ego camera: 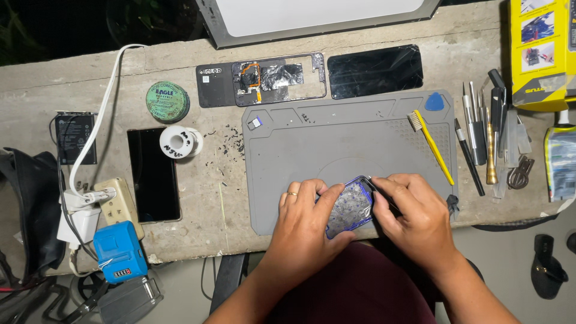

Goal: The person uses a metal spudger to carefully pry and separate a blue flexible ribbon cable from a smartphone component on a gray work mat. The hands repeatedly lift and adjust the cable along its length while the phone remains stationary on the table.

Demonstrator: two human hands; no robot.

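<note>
Both hands (360, 219) gripping phone frame (350, 207), mat's (336, 138) near edge

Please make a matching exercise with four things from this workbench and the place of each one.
Things:
1. phone frame
2. yellow brush
3. green tin
4. blue pick

Places:
A. top right corner of the grey mat
B. on the bare bench, left of the mat
C. between the left hand and right hand
D. right part of the mat, lying slanted

Pairs: 1-C, 2-D, 3-B, 4-A
</note>
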